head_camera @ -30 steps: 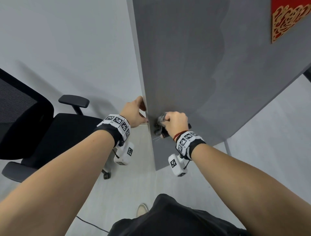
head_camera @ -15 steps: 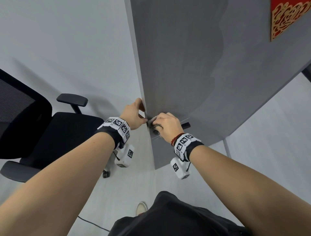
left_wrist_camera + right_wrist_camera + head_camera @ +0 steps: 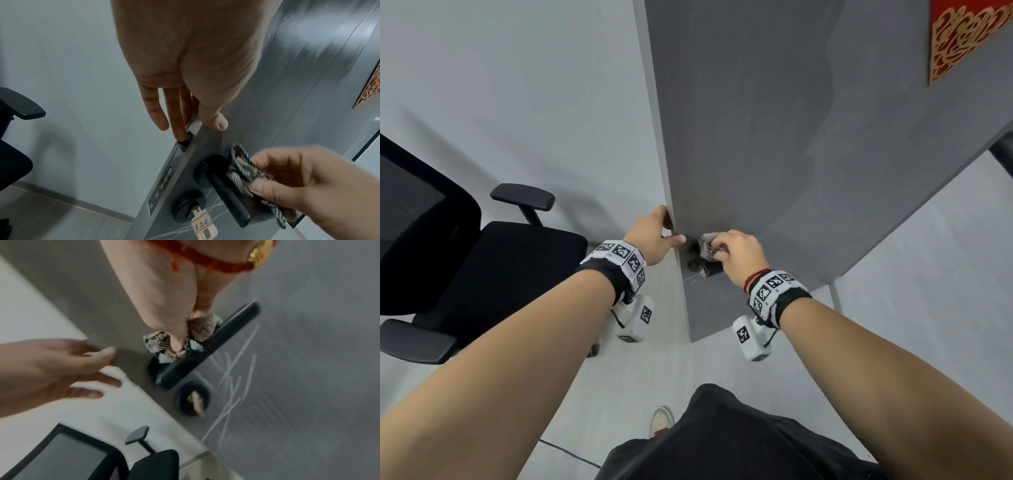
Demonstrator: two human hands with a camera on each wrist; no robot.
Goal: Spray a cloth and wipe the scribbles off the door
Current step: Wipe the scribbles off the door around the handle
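Head view: door edge is held by left hand, fingers straight. Bunched cloth is gripped by right hand above black handle; scribbles lie just below, nr key.

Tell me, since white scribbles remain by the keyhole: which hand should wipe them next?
Right. The right hand grips the cloth at the handle, just above the scribbles. The left hand holds the door edge.
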